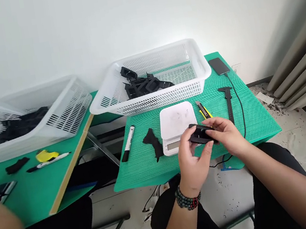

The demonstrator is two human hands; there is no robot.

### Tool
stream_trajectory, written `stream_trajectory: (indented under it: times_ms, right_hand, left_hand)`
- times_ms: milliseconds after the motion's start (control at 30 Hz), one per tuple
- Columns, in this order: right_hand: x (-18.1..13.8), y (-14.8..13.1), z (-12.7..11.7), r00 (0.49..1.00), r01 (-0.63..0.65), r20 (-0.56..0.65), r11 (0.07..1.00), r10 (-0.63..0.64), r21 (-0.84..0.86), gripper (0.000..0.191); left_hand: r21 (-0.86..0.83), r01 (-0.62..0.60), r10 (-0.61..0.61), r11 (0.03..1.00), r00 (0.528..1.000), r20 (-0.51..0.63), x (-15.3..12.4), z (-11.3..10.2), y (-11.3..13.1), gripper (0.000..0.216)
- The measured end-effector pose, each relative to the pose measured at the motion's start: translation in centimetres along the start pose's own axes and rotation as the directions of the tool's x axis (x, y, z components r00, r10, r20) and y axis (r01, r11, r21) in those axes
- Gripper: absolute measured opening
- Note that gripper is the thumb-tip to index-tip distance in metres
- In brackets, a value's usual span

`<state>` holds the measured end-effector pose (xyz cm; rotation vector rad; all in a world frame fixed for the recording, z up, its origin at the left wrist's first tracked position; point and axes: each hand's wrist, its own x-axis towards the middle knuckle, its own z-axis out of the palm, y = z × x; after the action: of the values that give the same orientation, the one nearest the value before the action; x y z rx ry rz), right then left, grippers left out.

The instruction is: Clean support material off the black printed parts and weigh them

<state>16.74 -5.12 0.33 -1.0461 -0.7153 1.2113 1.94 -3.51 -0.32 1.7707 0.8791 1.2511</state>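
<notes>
Between my two hands is a black plastic part [198,135] with an opening in its middle, held above the table's front edge. My left hand [191,158] grips its left end, thumb below and fingers behind. At the other end, my right hand [226,134] pinches it with thumb and fingers. Just behind them lies a white digital scale [177,120], its display partly covered by my left hand. A yellow utility knife [204,110] rests right of the scale. To the scale's left are a crumpled black cloth-like piece [153,142] and a marker [128,143].
A white basket [151,101] of black plastic parts [145,84] stands at the back. Right of it lie a phone [219,66] with a cable and a black caliper [229,104]. At left, a co-worker's arm [2,227] reaches over another green table [37,191] with a second basket [63,117].
</notes>
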Motion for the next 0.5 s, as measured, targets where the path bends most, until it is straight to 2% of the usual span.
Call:
stream_trajectory:
  times_ms: [100, 233, 333, 433, 500]
  right_hand:
    - [0.1, -0.2, -0.4, 0.999, 0.036, 0.001, 0.997, -0.036, 0.071, 0.036]
    - [-0.1, -0.4, -0.4, 0.981, 0.080, 0.173, 0.995, -0.090, 0.063, 0.053]
    - [-0.4, -0.2, -0.1, 0.962, 0.133, 0.241, 0.991, -0.131, 0.007, 0.050]
    - [-0.4, 0.2, 0.2, 0.951, 0.194, 0.245, 0.981, -0.189, 0.005, 0.057]
    - [-0.3, 0.4, 0.2, 0.960, 0.206, 0.198, 0.978, -0.198, -0.020, 0.062]
  left_hand:
    - [-0.084, 0.085, -0.090, 0.993, 0.995, -0.050, 1.2, -1.2, -0.5, 0.042]
    - [-0.127, 0.109, -0.123, 0.986, 0.987, -0.101, 2.0, -2.1, -0.5, 0.042]
    - [-0.174, 0.135, -0.154, 0.975, 0.983, -0.100, 2.0, -1.8, -0.2, 0.047]
    - [-0.139, 0.100, -0.117, 0.985, 0.986, -0.119, 2.2, -2.0, -0.3, 0.047]
    - [-0.063, 0.037, -0.048, 0.997, 0.983, -0.176, 2.7, -2.7, -0.8, 0.042]
